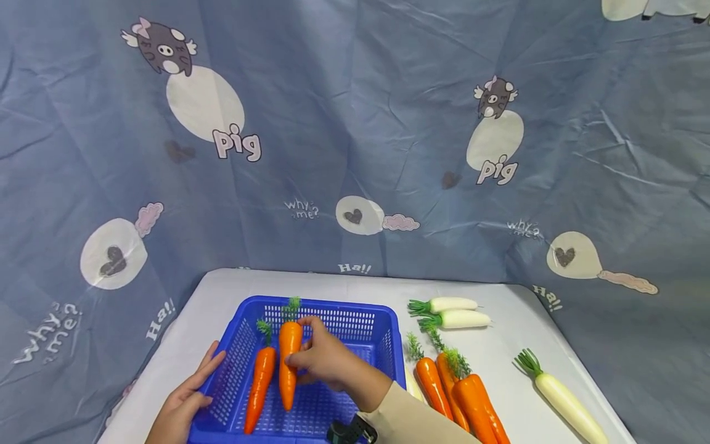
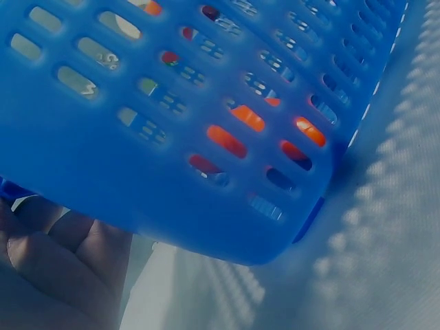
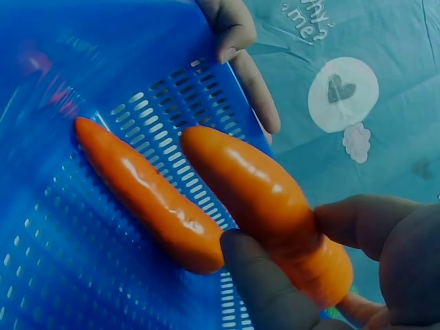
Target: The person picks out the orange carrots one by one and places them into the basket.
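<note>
My right hand (image 1: 324,357) pinches an orange carrot (image 1: 289,364) with a green leafy top, inside the blue plastic basket (image 1: 396,345). In the right wrist view, thumb and fingers of the right hand (image 3: 405,261) hold the held carrot (image 3: 247,182) by its thick end. Another carrot (image 1: 259,388) lies in the basket just left of it, tip toward me. My left hand (image 1: 185,398) touches the basket's left rim, fingers extended along it. From the left wrist view, that hand (image 2: 62,261) shows beside the slotted wall, its fingertips partly hidden.
Right of the basket lie several carrots (image 1: 432,385) on the white table (image 1: 516,333). Two white radishes (image 1: 457,318) are behind them, and another white radish (image 1: 571,407) lies farther right. A pale vegetable (image 1: 412,385) is partly hidden by my sleeve. A patterned blue cloth (image 1: 310,154) hangs behind.
</note>
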### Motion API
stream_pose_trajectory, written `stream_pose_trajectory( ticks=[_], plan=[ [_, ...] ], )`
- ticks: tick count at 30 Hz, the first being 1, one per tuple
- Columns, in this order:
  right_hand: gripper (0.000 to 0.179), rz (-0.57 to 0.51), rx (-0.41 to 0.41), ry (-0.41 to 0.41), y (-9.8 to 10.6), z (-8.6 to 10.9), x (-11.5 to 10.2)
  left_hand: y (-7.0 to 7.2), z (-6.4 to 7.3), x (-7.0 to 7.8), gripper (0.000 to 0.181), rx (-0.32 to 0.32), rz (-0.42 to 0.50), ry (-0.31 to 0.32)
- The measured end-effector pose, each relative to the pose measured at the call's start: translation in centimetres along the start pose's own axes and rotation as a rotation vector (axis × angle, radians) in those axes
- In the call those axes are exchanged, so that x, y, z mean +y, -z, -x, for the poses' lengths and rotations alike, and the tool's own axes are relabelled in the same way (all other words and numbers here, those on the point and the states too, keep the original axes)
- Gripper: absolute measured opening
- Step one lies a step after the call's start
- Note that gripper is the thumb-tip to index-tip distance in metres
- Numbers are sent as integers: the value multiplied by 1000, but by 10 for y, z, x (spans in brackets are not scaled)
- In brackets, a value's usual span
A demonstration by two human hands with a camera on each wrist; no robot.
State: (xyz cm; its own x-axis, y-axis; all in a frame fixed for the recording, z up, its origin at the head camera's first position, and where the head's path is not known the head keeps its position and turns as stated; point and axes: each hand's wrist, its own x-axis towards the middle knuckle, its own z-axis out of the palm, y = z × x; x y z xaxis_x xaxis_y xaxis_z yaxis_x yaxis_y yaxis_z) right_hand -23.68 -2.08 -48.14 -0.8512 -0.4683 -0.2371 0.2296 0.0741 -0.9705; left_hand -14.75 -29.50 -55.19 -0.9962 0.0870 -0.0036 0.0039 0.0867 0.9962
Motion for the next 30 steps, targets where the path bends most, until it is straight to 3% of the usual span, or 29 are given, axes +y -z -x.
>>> stream_pose_trajectory(
  ticks=[3,8,18,30],
  plan=[
    [70,12,2,-29,-1,-2,2,-1,-2,2,71,5,2,32],
    [70,3,-2,-70,-4,-9,4,1,-3,5,70,11,5,26],
    [72,-58,-23,-126,-6,-12,8,2,-6,7,70,18,-19,102],
    [75,-36,19,-148,-4,-9,13,5,-2,-4,71,-33,23,-2]
  ],
)
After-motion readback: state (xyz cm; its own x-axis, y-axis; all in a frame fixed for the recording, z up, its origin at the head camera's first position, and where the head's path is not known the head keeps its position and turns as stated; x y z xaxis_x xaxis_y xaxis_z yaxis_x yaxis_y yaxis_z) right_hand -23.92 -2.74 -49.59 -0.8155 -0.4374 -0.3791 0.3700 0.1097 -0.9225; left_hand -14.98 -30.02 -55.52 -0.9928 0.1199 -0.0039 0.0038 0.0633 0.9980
